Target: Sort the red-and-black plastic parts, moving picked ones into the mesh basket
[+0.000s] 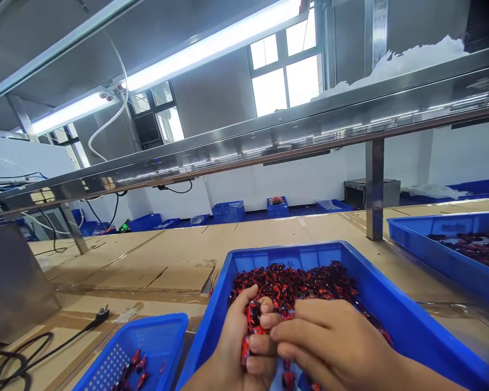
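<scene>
My left hand (232, 339) is curled, palm up, around several small glossy red-and-black plastic pieces (252, 315). They show between the thumb and the bent fingers. My right hand (336, 339) comes in from the right with its fingers bent together, their tips touching the fingers of my left hand. Whatever the right fingertips pinch, if anything, is hidden. Both hands are over the near part of a large blue bin (415, 320), which holds a heap of the same red-and-black pieces (293, 279). A few more pieces show below the hands.
A smaller blue basket (171, 331) with a few red pieces (140, 374) stands at left. Another blue bin (415, 236) lies at right. A black cable with a plug (100, 317) rests on the cardboard-covered table (244, 236). A metal post (375, 190) supports the overhead shelf (228, 152).
</scene>
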Demonstrator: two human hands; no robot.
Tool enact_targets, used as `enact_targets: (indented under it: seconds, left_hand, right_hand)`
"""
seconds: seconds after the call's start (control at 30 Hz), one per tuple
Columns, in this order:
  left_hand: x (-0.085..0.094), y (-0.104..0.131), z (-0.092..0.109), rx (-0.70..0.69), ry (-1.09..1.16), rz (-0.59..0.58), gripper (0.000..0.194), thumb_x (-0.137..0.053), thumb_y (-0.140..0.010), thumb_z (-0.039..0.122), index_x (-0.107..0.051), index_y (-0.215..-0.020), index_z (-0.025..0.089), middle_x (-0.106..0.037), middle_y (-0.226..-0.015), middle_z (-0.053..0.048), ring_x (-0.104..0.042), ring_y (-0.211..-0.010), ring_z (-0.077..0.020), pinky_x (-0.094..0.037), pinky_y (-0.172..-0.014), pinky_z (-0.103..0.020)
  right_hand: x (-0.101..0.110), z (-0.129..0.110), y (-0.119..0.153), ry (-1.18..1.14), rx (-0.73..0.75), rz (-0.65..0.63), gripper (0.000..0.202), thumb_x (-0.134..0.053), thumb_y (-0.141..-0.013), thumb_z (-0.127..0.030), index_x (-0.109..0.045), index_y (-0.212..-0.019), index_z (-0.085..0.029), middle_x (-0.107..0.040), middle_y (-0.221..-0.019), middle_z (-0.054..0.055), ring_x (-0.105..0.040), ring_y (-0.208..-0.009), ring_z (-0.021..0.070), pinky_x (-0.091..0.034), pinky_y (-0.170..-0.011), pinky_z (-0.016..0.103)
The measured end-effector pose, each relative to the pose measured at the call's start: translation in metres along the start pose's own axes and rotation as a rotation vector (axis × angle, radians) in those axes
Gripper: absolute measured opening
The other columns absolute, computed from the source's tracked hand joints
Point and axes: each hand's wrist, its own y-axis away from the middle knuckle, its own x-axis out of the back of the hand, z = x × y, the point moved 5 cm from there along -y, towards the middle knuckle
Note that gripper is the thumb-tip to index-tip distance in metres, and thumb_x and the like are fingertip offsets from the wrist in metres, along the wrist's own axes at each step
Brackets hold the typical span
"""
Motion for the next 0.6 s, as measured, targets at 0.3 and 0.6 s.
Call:
enact_targets:
  seconds: [0.3,0.6]
  left_hand:
    - [0.012,-0.004,0.003,-0.159,0.193,0.069,0.038,-0.040,-0.098,0.044,-0.053,-0.076,0.016,-0.050,-0.056,0.003,-0.042,-0.033,-0.0047,-0.042,-0.039,-0.015]
    - [0.022,-0.015,-0.009,-0.068,0.166,0.217,0.042,-0.043,-0.098,0.045,-0.054,-0.071,0.014,-0.056,-0.052,0.000,-0.047,-0.032,-0.0039,-0.035,-0.035,-0.010]
  right_hand:
    - [0.001,-0.025,-0.002,0.408,0.227,0.142,0.023,-0.053,-0.093,-0.019,-0.073,-0.102,-0.014,-0.067,-0.060,0.000,-0.059,-0.044,0.0145,-0.041,-0.038,0.029]
    - [-0.027,-0.010,0.012,0.576,0.130,0.021,0.041,-0.064,-0.087,-0.037,-0.065,-0.116,-0.009,-0.073,-0.078,0.003,-0.067,-0.059,0.0189,-0.044,-0.044,0.033]
